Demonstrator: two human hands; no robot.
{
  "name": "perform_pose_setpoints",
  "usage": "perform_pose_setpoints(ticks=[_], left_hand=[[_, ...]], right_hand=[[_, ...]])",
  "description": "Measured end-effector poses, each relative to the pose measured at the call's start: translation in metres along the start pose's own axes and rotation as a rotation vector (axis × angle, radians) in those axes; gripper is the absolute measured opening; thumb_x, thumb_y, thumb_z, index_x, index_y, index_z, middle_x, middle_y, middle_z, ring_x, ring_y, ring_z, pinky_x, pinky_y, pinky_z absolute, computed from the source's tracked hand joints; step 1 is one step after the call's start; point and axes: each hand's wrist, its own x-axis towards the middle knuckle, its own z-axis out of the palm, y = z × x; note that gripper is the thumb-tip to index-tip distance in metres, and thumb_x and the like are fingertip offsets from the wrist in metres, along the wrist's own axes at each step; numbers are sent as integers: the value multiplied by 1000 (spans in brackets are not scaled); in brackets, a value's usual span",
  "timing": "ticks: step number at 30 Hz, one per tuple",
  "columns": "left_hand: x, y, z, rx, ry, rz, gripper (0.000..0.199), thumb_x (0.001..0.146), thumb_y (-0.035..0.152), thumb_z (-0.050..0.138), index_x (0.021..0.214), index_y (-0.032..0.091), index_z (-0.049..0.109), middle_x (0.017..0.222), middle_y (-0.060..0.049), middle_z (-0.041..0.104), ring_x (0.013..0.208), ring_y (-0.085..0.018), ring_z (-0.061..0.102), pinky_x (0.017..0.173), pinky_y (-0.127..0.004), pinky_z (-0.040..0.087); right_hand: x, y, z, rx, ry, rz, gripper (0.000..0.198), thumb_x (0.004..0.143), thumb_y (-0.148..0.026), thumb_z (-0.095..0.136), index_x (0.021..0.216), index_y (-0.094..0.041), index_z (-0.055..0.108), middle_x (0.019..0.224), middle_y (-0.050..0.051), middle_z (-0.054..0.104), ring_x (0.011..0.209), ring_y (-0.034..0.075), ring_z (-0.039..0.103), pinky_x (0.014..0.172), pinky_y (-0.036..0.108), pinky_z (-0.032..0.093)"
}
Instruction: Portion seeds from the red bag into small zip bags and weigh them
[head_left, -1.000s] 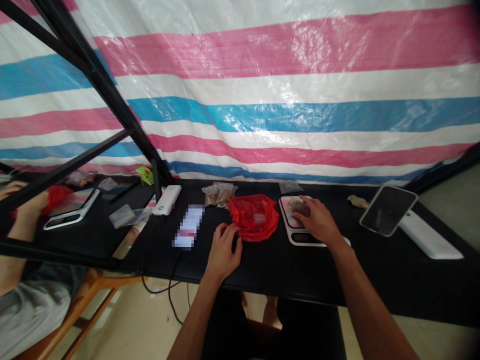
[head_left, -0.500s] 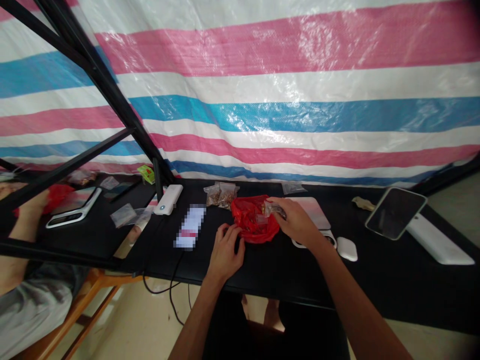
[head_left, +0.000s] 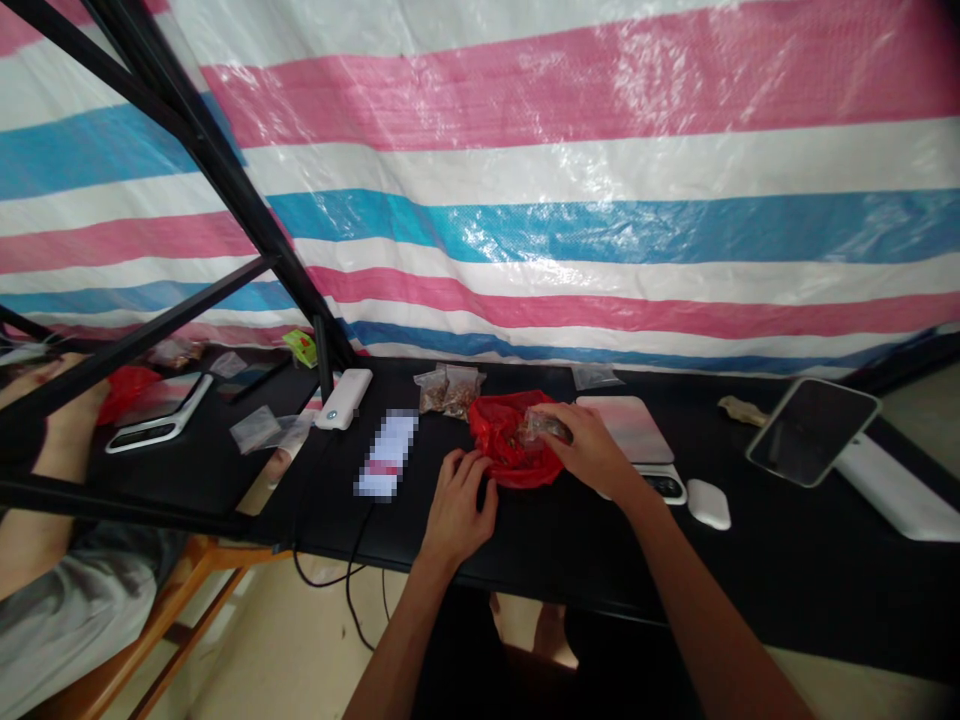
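A red plastic bag (head_left: pixel 517 470) sits open on the black table, with small brownish bits inside that I cannot make out well. My left hand (head_left: pixel 461 505) rests at its left edge, fingers loosely stretched and the thumb apart, fingertips touching the red plastic. Over the bag's right side, my right hand (head_left: pixel 589 445) grips a small clear plastic bag (head_left: pixel 538 424) with something dark in it. The clear bag's lower end reaches into the red bag's mouth. Behind and to the left lie small filled clear bags (head_left: pixel 459 390).
A white scale (head_left: pixel 626 430) and a white earbud case (head_left: pixel 709 503) lie right of the red bag; a propped phone (head_left: pixel 814 430) stands farther right. Leftward are a lit phone (head_left: pixel 387 455), a white power bank (head_left: pixel 345 398) and a black frame post (head_left: pixel 225 190). Another person's arm (head_left: pixel 64 440) is beyond it.
The view has shifted slightly, so the table things appear a little farther right. My right hand has moved slightly left and lower over the red bag with the clear bag. My left hand stays put.
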Motion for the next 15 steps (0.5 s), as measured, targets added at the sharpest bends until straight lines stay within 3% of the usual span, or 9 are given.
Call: perform_pose_setpoints(ticks=[4,8,11,15], left_hand=[[0,0,0,8,25,5,27,98,17,54,124,20,61,126,-10,65,125,-29,49,110,-51,49],[1,1,1,24,47,13,27,97,16,56,123,21,61,124,-10,65,123,-29,52,108,-51,51],[1,0,1,24,49,14,27,96,17,56,123,21,60,124,-11,64,121,-29,53,106,-50,53],[1,-1,2,35,47,13,27,97,17,57,123,21,60,124,-11,63,121,-29,53,106,-49,53]], right_hand=[[-6,2,-7,90,46,23,38,93,-24,61,131,-28,66,125,5,75,112,27,69,104,49,48],[-18,24,-27,203,202,118,40,93,-31,63,132,-26,66,123,8,76,106,27,73,96,44,56],[-28,54,-44,109,267,203,42,91,-35,64,132,-26,66,121,8,76,101,28,74,92,44,57],[-41,80,-56,-63,183,258,43,85,-30,62,127,-27,70,115,7,78,102,29,73,97,50,53]])
